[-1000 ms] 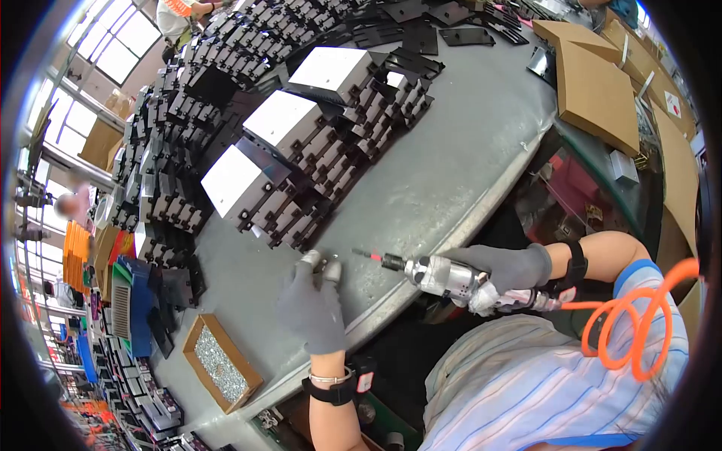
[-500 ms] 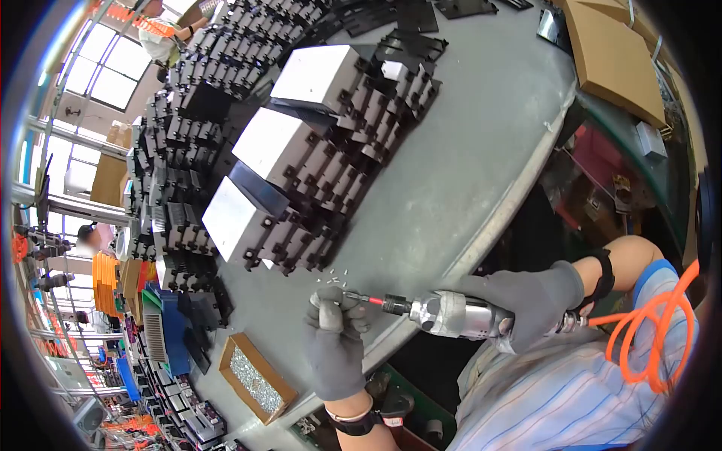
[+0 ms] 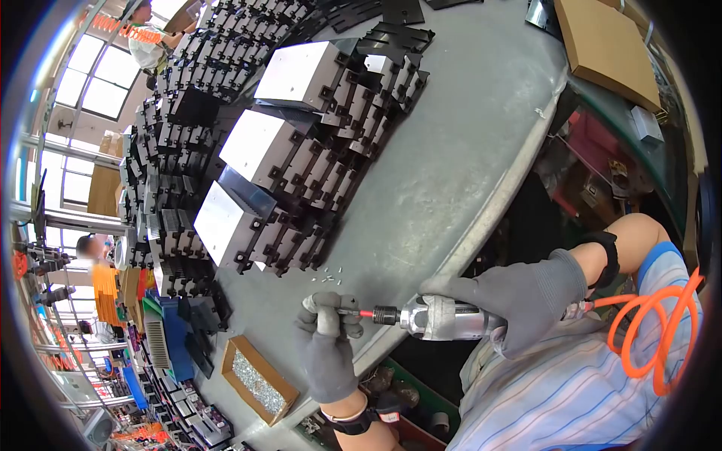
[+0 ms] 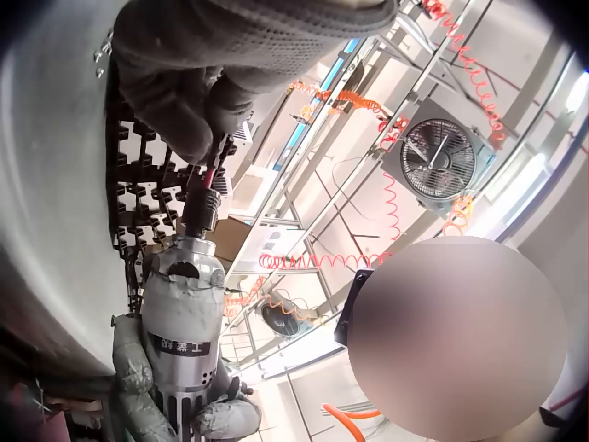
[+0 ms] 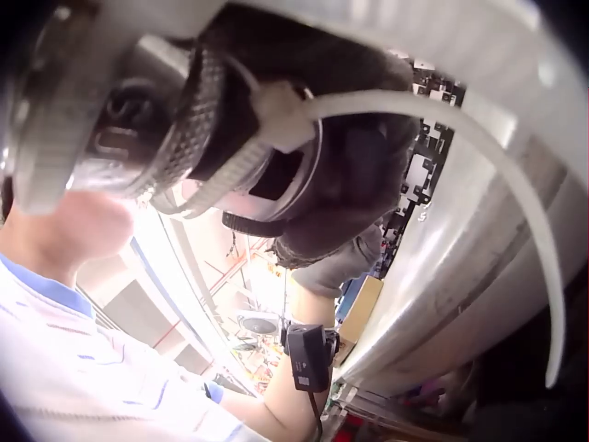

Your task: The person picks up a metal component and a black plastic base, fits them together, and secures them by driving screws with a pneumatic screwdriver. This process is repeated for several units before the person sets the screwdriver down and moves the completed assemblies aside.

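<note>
My gloved right hand [image 3: 526, 301] grips a silver air screwdriver [image 3: 444, 322], which lies almost level above the table's front edge. From its black chuck a bit [image 3: 366, 313] with a red band points left. At the bit's end, my gloved left hand [image 3: 329, 364] has curled fingers and thumb pinching the tip. The left wrist view shows the left fingertips [image 4: 189, 138] around that tip, above the driver body [image 4: 184, 304]; whatever sits inside the pinch is hidden. Several small screws [image 3: 329, 277] lie loose on the grey table just beyond the left hand.
Stacks of black-and-white brackets [image 3: 301, 173] with white panels [image 3: 259, 146] stand beyond the screws. A small cardboard box [image 3: 265, 367] full of screws sits left of the hand. An orange coiled hose [image 3: 639, 323] trails from the driver. Flat cardboard [image 3: 609, 56] lies far right.
My left hand, first low over the table beside the screws, has drawn back and curled its fingers round the bit's tip. The driver has swung down level, still in my right hand.
</note>
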`<control>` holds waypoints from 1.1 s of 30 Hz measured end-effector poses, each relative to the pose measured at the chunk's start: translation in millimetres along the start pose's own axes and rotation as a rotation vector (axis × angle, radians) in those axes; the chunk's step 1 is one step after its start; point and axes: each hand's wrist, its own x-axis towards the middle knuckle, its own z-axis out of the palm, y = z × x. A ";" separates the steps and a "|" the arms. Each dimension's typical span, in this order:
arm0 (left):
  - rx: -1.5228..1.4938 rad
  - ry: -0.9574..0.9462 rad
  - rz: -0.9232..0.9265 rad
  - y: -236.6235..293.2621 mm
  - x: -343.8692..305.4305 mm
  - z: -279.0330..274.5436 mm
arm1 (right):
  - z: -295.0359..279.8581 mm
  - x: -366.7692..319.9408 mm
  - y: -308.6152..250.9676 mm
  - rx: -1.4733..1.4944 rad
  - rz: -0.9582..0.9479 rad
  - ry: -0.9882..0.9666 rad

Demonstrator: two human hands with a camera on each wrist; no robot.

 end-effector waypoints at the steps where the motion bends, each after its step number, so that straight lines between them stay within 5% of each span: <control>1: 0.127 -0.031 0.065 2.1 -0.3 -3.2 | 0.5 2.9 4.3 -0.003 -0.004 0.004; 3: 0.251 -0.069 0.152 3.1 2.0 -6.4 | 0.3 12.0 20.0 0.747 -0.213 -0.245; 6: 0.103 -0.098 0.199 -0.8 4.1 -5.3 | 6.1 15.2 23.2 1.017 -0.143 -0.386; 7: -0.018 -0.132 0.190 -1.0 5.8 -3.8 | 10.4 21.4 21.3 0.821 -0.277 -0.256; 9: -0.131 -0.168 0.177 2.7 7.3 -1.4 | 15.6 18.1 17.1 0.551 -0.251 -0.087; 10: 0.054 -0.064 0.173 7.5 5.6 3.2 | 15.7 14.6 11.3 0.278 -0.210 0.076; 12: 0.241 0.034 0.163 20.0 2.3 12.7 | 4.3 13.6 1.7 0.250 -0.167 0.085; 14: 0.638 0.233 0.492 39.9 5.9 17.6 | -8.9 15.8 -2.3 0.283 -0.233 0.027; 16: 1.173 0.224 0.872 73.1 21.0 -6.2 | -8.4 27.4 7.7 0.337 -0.312 0.111; 17: 1.170 0.220 0.871 88.5 29.9 -4.5 | -12.6 31.0 5.0 0.387 -0.280 0.156; 19: 1.915 0.038 1.168 114.4 54.4 13.6 | -14.5 40.2 6.5 0.455 -0.288 0.239; 22: 1.886 -0.150 0.969 116.0 84.1 12.7 | -21.6 37.8 -8.3 0.498 -0.226 0.230; 33: 1.916 -0.146 1.001 112.1 87.8 14.6 | -22.9 43.3 -15.0 0.529 -0.098 0.227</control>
